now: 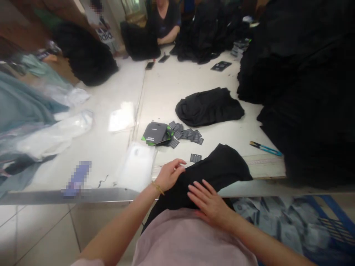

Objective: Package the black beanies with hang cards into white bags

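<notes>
Pressing down on a black garment (219, 170) at the edge of the desk (177, 85), my right hand (208, 204) lies open and flat, fingers spread. My left hand (171, 175) sits half curled on its upper fold, and I cannot tell if it grips. From my head view, the cloth hangs over the edge toward my lap, so its weight could drag it off. A careless sweep could also catch the loose card (195, 158) or plastic sleeve (137, 166) just beside it.
</notes>
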Available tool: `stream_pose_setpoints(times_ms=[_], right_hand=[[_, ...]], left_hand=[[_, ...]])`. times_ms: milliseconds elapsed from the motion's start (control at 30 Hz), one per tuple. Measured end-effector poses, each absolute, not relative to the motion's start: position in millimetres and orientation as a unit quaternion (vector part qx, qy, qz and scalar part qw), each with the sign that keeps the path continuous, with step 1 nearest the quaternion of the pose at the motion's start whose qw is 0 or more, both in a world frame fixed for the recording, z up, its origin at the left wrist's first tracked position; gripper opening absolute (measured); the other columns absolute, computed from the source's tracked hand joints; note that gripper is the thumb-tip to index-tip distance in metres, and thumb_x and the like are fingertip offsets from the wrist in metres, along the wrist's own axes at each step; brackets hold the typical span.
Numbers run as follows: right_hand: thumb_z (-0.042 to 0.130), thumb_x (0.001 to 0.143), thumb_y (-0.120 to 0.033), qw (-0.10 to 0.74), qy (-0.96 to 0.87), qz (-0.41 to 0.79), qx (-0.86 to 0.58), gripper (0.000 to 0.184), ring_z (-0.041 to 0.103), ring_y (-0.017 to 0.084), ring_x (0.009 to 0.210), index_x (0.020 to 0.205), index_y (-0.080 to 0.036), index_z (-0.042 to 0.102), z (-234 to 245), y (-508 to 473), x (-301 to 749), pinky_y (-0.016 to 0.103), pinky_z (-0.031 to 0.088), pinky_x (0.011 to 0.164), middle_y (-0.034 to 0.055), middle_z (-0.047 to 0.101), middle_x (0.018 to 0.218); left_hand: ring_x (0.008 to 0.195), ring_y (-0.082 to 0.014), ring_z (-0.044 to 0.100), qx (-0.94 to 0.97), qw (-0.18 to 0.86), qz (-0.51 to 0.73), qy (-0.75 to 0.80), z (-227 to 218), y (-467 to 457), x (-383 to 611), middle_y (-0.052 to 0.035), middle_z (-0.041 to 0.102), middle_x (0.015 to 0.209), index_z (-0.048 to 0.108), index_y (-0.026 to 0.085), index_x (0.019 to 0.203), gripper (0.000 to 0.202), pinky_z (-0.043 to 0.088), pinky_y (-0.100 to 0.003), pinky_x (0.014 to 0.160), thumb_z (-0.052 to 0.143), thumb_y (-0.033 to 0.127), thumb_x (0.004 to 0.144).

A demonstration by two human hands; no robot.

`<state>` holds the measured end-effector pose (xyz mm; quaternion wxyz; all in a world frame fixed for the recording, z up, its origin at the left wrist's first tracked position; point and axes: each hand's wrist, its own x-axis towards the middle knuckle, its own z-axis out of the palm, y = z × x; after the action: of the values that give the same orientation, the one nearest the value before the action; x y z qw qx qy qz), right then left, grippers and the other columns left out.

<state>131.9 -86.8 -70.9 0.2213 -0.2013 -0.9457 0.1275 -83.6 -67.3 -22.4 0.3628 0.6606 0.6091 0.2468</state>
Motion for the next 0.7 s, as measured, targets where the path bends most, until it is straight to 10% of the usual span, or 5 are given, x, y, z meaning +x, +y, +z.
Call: stream_pose_setpoints(times_ms=[167,400,567,700], right_hand=[[0.05,0.074,-0.009,0.327,-0.807,0.362,-0.333,0.036,0.056,0.026,0.106,0.105,-0.022,0.063,-85.0,-113.3,112.1,0.053,0.036,0.096,0.0085,0.065,0.109],[0.06,0.07,-0.025,0.469,-0.122,0.709,-0.512,0.021,0.065,0.024,0.086,0.089,-0.019,0.064,-72.6,-74.9,143.3,0.04,0.053,0.077,0.0057,0.071,0.083],[0.065,0.066,-0.024,0.449,-0.069,0.719,-0.526,0.027,0.065,0.024,0.085,0.091,-0.015,0.061,-69.1,-69.8,154.8,0.037,0.054,0.071,0.0081,0.07,0.086],[0.067,0.066,-0.035,0.45,-0.398,0.452,-0.66,0.051,0.057,0.029,0.101,0.112,-0.017,0.051,-70.0,-88.4,170.3,0.05,0.046,0.086,0.013,0.062,0.109]], left_hand=[[0.084,-0.0169,0.058,0.769,0.39,0.143,0.487,-43.8,-14.0,-43.8,-0.0013,0.067,0.086,0.058,0.021,0.097,0.026,0.041,-0.028,0.08,0.037,0.032,0.087],[0.077,-0.0162,0.055,0.744,0.412,0.151,0.504,-58.6,-15.7,-58.7,-0.0016,0.061,0.083,0.055,0.02,0.089,0.041,0.041,-0.028,0.073,0.022,0.043,0.09],[0.073,-0.0167,0.055,0.715,0.395,0.152,0.556,-64.7,-27.3,-48.7,-0.0004,0.06,0.079,0.053,0.019,0.098,0.04,0.043,-0.029,0.068,0.058,0.049,0.072],[0.104,-0.0226,0.049,0.749,0.269,0.235,0.558,-58.2,-32.3,-28.4,-0.0093,0.053,0.115,0.042,0.019,0.122,0.055,0.039,-0.038,0.09,0.059,0.027,0.07]])
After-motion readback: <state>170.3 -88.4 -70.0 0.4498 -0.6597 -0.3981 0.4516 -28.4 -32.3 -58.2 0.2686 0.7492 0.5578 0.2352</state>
